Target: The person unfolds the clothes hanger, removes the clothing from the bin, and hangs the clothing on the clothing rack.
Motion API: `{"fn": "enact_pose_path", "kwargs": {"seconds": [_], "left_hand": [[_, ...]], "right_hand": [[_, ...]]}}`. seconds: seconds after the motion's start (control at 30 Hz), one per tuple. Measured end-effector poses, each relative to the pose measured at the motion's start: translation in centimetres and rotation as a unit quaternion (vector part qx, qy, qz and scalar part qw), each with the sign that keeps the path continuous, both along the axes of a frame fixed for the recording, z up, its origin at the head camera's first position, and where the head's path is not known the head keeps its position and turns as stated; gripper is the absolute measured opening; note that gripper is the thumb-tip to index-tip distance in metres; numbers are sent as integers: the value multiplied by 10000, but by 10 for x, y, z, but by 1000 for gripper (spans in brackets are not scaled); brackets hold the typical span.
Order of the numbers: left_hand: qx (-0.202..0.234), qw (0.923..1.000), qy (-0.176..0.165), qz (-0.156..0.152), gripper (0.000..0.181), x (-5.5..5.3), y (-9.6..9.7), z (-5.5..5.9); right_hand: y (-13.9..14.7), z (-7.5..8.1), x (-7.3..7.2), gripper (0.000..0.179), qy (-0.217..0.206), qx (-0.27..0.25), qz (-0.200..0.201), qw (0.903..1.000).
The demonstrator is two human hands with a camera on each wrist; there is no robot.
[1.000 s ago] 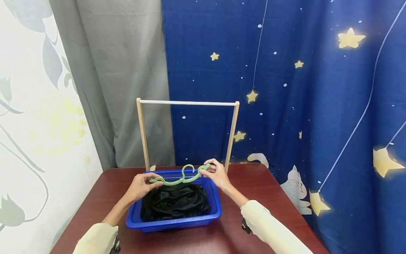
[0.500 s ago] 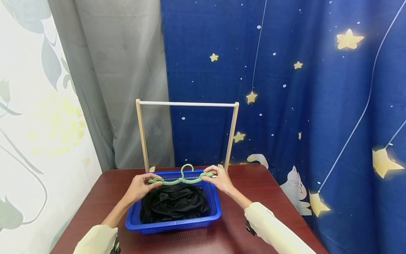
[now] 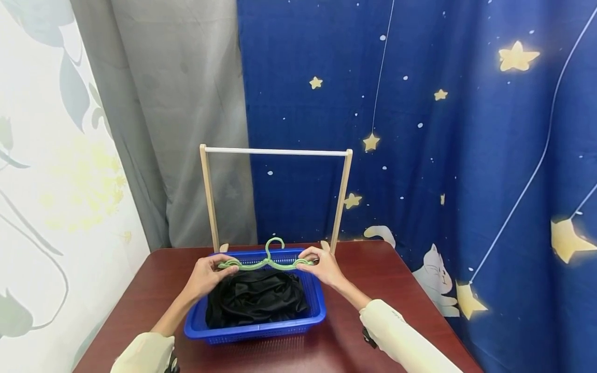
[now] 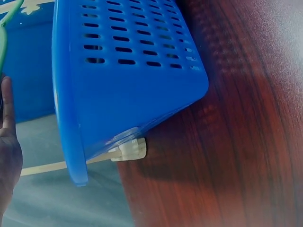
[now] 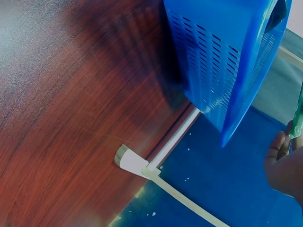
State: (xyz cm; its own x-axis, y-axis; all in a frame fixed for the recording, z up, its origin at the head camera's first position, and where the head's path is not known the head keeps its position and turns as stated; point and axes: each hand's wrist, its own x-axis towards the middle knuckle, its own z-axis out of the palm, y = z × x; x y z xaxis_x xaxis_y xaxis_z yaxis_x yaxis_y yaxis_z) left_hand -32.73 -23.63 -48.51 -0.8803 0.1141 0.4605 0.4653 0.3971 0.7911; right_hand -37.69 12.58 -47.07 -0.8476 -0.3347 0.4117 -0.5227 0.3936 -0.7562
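Note:
A light green clothes hanger [image 3: 268,262] is held level above a blue basket [image 3: 261,330], its hook pointing up. My left hand [image 3: 207,274] pinches the hanger's left end between thumb and fingers. At the other end, my right hand [image 3: 323,266] pinches it the same way. Black cloth [image 3: 256,300] lies bunched in the basket below. Only the edge of the left hand [image 4: 8,156] shows in the left wrist view, by a bit of the hanger [image 4: 3,42]. In the right wrist view the right hand [image 5: 286,163] is partly cut off, touching the hanger's green end [image 5: 298,118].
Behind the basket stands a rack with wooden posts [image 3: 342,202] and a white bar [image 3: 275,152]. Its foot [image 5: 131,161] rests near the back edge of the dark red table [image 3: 373,290]. Grey [image 3: 186,103] and blue star-patterned [image 3: 317,114] curtains hang behind.
The right hand has come down, then slightly up, with its end of the hanger, which went from tilted to nearly level. The left hand has stayed almost still.

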Motion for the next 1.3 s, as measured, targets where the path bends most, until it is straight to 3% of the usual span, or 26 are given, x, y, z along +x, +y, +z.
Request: {"fn": "enact_pose_path", "kwargs": {"seconds": [0.63,0.97,1.3], "left_hand": [[386,9992,2,-64,17,-4,3,-1],[394,9992,-98,35,19,-5,3,-4],[704,9974,-53,-132,20,-14,7,-5]], "right_hand": [[-3,-1,2,26,34,449,-137,9989],[-8,-4,1,27,-76,124,200,9997],[-7,0,1,25,-21,1,207,9998]]}}
